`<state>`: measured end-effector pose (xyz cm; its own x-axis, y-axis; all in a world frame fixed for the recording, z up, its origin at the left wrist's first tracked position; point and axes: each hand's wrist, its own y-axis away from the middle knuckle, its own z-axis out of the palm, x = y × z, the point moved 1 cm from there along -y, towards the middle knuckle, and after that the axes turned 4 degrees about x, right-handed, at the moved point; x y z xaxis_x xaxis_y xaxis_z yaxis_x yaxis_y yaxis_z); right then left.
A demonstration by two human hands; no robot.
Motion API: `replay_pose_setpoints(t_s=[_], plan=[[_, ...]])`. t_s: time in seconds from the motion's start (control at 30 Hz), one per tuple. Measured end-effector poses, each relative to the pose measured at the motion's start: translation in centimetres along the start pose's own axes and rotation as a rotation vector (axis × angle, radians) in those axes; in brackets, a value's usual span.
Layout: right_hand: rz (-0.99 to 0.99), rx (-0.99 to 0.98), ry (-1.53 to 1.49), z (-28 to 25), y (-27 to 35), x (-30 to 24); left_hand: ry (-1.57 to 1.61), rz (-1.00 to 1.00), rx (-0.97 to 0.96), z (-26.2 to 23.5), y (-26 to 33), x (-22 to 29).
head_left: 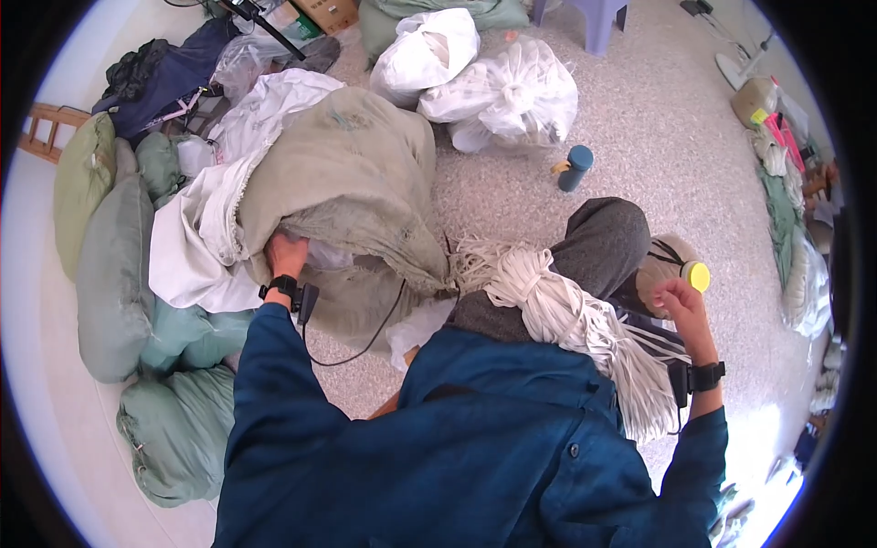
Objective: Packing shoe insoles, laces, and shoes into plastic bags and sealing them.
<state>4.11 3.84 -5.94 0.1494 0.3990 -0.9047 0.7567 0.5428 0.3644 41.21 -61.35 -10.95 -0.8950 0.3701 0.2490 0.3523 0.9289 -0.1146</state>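
Observation:
My left hand reaches to the mouth of a large beige woven sack; its fingertips are hidden by the sack's folds and some clear plastic. A thick bundle of white cords, gathered near its upper end, lies across my grey-trousered thigh. To the right of the bundle, my right hand is raised with its fingers curled together. Whatever those fingers may hold is too small to make out. Close to that hand stands a container with a yellow lid.
Stuffed green sacks line the left wall. White plastic bags sit on the floor ahead, with a blue bottle nearer me. A purple stool stands at the far side. More bags lie along the right.

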Motion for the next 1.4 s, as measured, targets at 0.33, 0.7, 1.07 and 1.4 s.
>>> replay_pose_setpoints(t_s=[0.33, 0.7, 1.07, 1.4], plan=[[-0.008, 0.010, 0.040, -0.7, 1.0, 1.1, 0.653, -0.778, -0.215, 2.9, 1.1, -1.9], [0.023, 0.017, 0.021, -0.3, 0.9, 2.0, -0.026, 0.196, -0.312, 1.6, 2.2, 1.9], [0.021, 0.018, -0.010, 1.1, 0.5, 0.5, -0.513, 0.377, -0.199, 2.6, 2.6, -5.5], [-0.021, 0.082, 0.011, -0.9, 2.9, 0.1, 1.183, -0.024, -0.365, -15.3, 7.6, 17.4]])
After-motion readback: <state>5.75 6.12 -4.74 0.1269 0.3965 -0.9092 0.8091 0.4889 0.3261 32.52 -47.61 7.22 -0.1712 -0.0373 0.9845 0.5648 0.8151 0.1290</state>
